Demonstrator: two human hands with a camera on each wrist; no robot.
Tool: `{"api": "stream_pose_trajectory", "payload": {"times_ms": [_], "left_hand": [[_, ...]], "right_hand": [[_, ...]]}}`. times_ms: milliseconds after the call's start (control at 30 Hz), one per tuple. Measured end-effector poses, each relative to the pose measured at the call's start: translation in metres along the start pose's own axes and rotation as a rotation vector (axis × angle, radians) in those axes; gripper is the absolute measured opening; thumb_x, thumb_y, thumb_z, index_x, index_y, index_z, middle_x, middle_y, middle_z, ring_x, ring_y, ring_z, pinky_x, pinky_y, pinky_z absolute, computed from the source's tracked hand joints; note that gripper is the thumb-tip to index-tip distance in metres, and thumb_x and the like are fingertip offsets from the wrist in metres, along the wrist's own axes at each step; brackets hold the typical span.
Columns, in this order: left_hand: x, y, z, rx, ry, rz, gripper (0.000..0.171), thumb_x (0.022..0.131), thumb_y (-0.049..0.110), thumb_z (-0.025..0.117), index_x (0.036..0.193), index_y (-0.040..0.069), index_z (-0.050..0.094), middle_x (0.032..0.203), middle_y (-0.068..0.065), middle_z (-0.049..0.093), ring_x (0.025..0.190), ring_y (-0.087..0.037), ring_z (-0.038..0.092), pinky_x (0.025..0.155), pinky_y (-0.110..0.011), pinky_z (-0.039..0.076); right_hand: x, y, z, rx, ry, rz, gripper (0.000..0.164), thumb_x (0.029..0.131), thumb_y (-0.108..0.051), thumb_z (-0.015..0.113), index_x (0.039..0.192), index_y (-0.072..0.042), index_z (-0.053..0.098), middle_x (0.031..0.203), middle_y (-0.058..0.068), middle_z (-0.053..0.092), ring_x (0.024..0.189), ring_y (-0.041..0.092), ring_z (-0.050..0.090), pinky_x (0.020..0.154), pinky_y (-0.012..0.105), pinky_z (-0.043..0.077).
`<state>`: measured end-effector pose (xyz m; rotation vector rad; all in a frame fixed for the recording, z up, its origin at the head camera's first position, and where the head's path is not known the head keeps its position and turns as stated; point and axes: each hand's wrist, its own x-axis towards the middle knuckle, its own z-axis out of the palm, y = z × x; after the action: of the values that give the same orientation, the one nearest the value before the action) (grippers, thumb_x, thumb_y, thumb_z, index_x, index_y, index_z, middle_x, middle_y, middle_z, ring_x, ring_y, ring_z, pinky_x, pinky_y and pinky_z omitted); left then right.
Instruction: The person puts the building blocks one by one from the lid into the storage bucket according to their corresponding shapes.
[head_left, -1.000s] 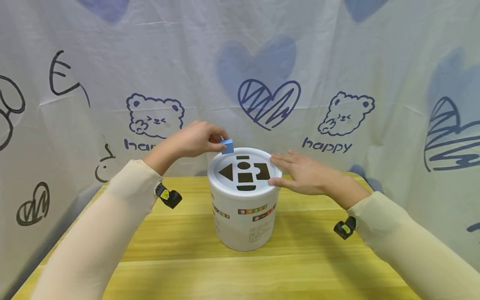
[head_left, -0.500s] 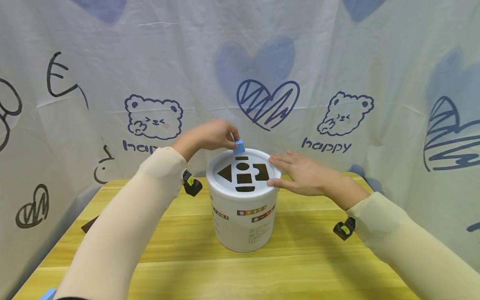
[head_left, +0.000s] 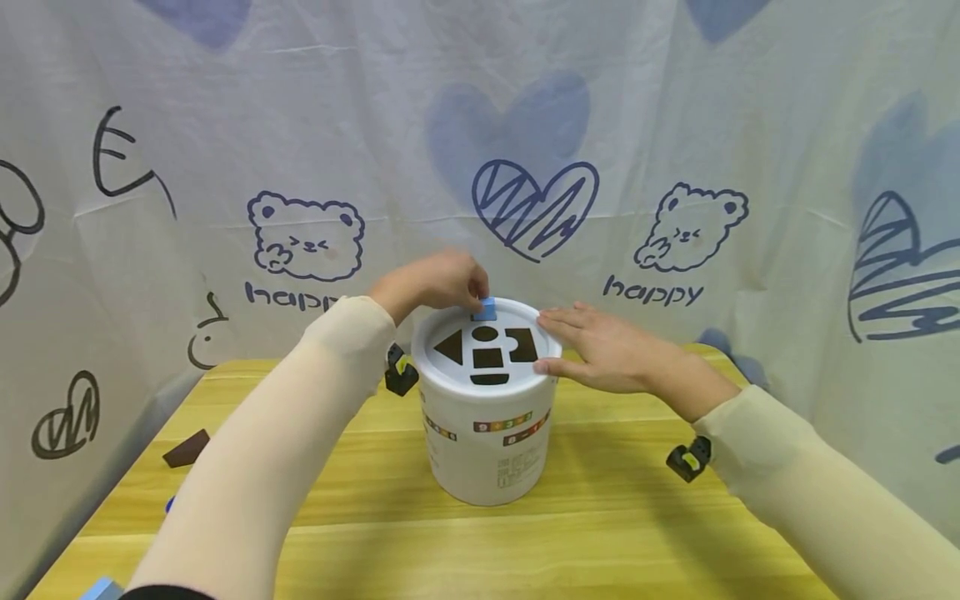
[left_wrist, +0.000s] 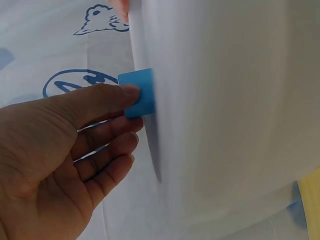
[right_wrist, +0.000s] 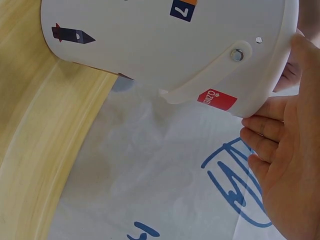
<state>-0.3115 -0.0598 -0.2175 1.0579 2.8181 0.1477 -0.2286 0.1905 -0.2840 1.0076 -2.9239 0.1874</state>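
A white bucket [head_left: 468, 462] with a lid [head_left: 429, 360] stands upright on the table. The lid has several dark shaped holes: a triangle, a circle, a square and others. At its far edge my left hand [head_left: 442, 281] pinches a small blue block [head_left: 486, 311] between thumb and fingers. The block covers the far slot; how deep it sits I cannot tell. The left wrist view has the same block [left_wrist: 145, 97] against the white bucket. My right hand [head_left: 611, 348] rests on the lid's right rim, fingers straight. In the right wrist view its fingertips touch the rim beside the bucket's handle [right_wrist: 205, 75].
On the yellow wooden table [head_left: 600, 533], a dark brown block [head_left: 186, 450] lies at the left. A light blue piece [head_left: 102, 590] shows at the lower left. A darker blue bit [head_left: 170, 504] is mostly hidden by the left sleeve. A printed cloth [head_left: 420, 125] hangs behind.
My left hand has moved right and then down, bringing the blue block from the lid's left edge onto the far slot. The brown block has come into sight. My right hand has stayed put.
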Motion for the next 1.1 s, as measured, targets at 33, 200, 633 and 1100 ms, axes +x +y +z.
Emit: {"api": "stream_pose_trajectory", "payload": {"times_ms": [33, 200, 633, 1100], "left_hand": [[0.000, 0.000, 0.001, 0.008, -0.004, -0.003, 0.018, 0.088, 0.018, 0.073, 0.101, 0.006, 0.073, 0.099, -0.007, 0.071, 0.094, -0.022, 0.062, 0.087, -0.032, 0.051], [-0.002, 0.001, 0.001, 0.023, -0.001, -0.005, 0.022, 0.089, 0.020, 0.072, 0.106, 0.005, 0.072, 0.103, -0.009, 0.070, 0.097, -0.024, 0.063, 0.089, -0.034, 0.051], [-0.028, 0.006, -0.009, -0.003, 0.070, 0.061, 0.028, 0.090, 0.021, 0.071, 0.112, 0.003, 0.070, 0.101, -0.008, 0.069, 0.094, -0.022, 0.062, 0.085, -0.034, 0.052], [-0.082, -0.006, -0.007, -0.024, 0.179, 0.080, 0.033, 0.093, 0.032, 0.069, 0.118, 0.010, 0.068, 0.116, -0.005, 0.067, 0.112, -0.025, 0.058, 0.098, -0.043, 0.048]], "right_hand": [[0.000, 0.000, 0.000, -0.001, 0.001, 0.000, 0.092, 0.091, -0.075, 0.031, 0.154, -0.008, 0.028, 0.159, 0.008, 0.026, 0.146, 0.032, 0.018, 0.120, 0.045, 0.007], [-0.001, -0.001, 0.000, 0.004, 0.004, 0.005, 0.092, 0.092, -0.075, 0.032, 0.154, -0.008, 0.028, 0.159, 0.009, 0.026, 0.146, 0.033, 0.017, 0.120, 0.046, 0.008], [-0.001, -0.001, 0.001, 0.009, -0.003, 0.014, 0.092, 0.091, -0.076, 0.031, 0.155, -0.010, 0.027, 0.159, 0.008, 0.024, 0.146, 0.035, 0.015, 0.120, 0.048, 0.009], [-0.001, -0.001, 0.001, -0.002, -0.005, 0.002, 0.091, 0.092, -0.074, 0.033, 0.154, -0.008, 0.027, 0.159, 0.008, 0.024, 0.147, 0.033, 0.015, 0.120, 0.046, 0.007]]}}
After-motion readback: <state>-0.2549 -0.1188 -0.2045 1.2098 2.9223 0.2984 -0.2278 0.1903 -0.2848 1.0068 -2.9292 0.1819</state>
